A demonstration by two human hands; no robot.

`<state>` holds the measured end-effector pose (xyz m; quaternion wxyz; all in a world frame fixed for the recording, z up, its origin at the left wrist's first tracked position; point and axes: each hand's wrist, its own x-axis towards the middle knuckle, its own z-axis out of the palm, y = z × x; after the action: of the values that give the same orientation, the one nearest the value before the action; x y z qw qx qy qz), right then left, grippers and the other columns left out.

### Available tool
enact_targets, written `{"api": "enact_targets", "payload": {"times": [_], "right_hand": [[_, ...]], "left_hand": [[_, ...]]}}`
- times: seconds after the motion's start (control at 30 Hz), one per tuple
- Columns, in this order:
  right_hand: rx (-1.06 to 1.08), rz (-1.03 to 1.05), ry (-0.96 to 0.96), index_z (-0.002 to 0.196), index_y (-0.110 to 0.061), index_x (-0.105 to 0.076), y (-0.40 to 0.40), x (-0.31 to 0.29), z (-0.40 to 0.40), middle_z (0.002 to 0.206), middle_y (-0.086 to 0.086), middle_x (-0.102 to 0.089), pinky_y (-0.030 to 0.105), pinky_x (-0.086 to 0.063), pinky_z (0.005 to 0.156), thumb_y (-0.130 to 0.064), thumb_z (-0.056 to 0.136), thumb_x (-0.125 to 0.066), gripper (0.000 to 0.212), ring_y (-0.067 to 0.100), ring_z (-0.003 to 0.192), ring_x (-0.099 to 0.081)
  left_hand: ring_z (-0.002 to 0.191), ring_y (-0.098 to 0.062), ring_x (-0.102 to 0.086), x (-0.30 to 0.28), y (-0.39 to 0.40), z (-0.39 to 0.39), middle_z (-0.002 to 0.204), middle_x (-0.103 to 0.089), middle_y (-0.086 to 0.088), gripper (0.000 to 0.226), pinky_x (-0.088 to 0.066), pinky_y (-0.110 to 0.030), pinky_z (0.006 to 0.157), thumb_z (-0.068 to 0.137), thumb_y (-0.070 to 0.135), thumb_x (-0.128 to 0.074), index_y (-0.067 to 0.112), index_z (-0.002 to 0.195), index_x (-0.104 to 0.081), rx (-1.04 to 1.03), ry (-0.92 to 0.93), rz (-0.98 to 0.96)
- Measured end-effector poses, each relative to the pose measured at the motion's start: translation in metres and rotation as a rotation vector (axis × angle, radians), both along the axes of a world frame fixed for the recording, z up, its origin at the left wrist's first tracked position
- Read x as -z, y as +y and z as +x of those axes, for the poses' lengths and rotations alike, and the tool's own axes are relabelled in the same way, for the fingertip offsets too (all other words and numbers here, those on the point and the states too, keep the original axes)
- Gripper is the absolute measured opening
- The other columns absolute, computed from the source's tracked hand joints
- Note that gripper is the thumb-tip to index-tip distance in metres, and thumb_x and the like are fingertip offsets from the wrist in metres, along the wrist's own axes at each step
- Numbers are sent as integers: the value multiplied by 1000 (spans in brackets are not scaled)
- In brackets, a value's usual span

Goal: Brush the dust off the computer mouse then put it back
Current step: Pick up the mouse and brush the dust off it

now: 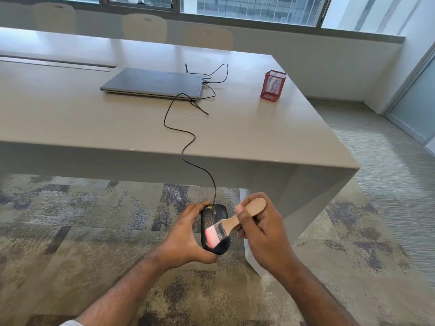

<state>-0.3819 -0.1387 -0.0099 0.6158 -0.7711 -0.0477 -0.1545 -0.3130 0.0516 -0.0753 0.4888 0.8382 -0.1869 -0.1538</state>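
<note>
Left hand (186, 238) cups the black wired mouse (215, 229) from its left side, fingers curled over the front end and thumb side under the rear. The mouse is held off the counter (259, 137), out over the carpet (82, 220), at about 6 o'clock from the closed laptop (153, 83). Likely reason: loosened dust drops to the floor, not onto the work surface.

Right hand (259, 227) is clenched around the wooden handle of a small paintbrush (231, 223), thumb laid along the handle. The pink-tipped bristles press on the mouse's top shell, angled toward 8 o'clock. That short, choked grasp probably gives control for small strokes. Tan dust specks are visible on the left edge of the shell, so brushing looks unfinished and the put-back step not yet done.

The mouse cable (186, 142) runs slack over the counter edge up to the laptop's right side, which limits how far the mouse can be pulled away. A red mesh pen holder (273, 85) stands at 3 o'clock from the laptop, well apart.

Hard to see:
- The mouse's underside and right flank.
- The left hand's palm-side contact.
- The bristles are motion-blurred.
- The exact cable plug point is too small to tell.
- The forearms are cut off at the bottom edge.
</note>
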Motion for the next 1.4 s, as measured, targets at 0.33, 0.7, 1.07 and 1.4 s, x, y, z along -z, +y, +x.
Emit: {"api": "enact_targets", "payload": {"times": [0.33, 0.7, 1.07, 1.4], "right_hand": [[23, 60, -37, 89, -31, -57, 3, -2, 6, 75, 7, -63, 28, -55, 55, -27, 95, -60, 7, 19, 61, -63], [38, -58, 3, 90, -27, -56, 9, 2, 7, 73, 9, -64, 55, -55, 57, -28, 95, -61, 7, 28, 62, -64], [61, -168, 46, 93, -26, -54, 10, 0, 8, 72, 0, -62, 44, -56, 59, -24, 97, -60, 7, 19, 63, -62], [133, -199, 34, 93, -22, -53, 1, -11, 17, 69, -4, -58, 38, -52, 55, -23, 99, -58, 8, 15, 58, -57]], "left_hand": [[136, -7, -42, 0, 0, 1, 141, -42, 19, 124, -35, -38, 122, 40, 39, -95, 35, 149, -37, 2, -6, -10], [134, -5, -44, 2, -3, 4, 139, -42, 22, 125, -37, -40, 121, 40, 34, -98, 34, 150, -38, 12, -21, -22], [129, 7, -45, 11, -9, 8, 127, -42, 39, 117, -42, -29, 115, 38, 37, -98, 54, 137, -38, 32, -90, -35], [134, 3, -43, 16, -9, 10, 130, -40, 40, 116, -38, -34, 119, 36, 40, -98, 71, 128, -33, 34, -120, -20]]}}
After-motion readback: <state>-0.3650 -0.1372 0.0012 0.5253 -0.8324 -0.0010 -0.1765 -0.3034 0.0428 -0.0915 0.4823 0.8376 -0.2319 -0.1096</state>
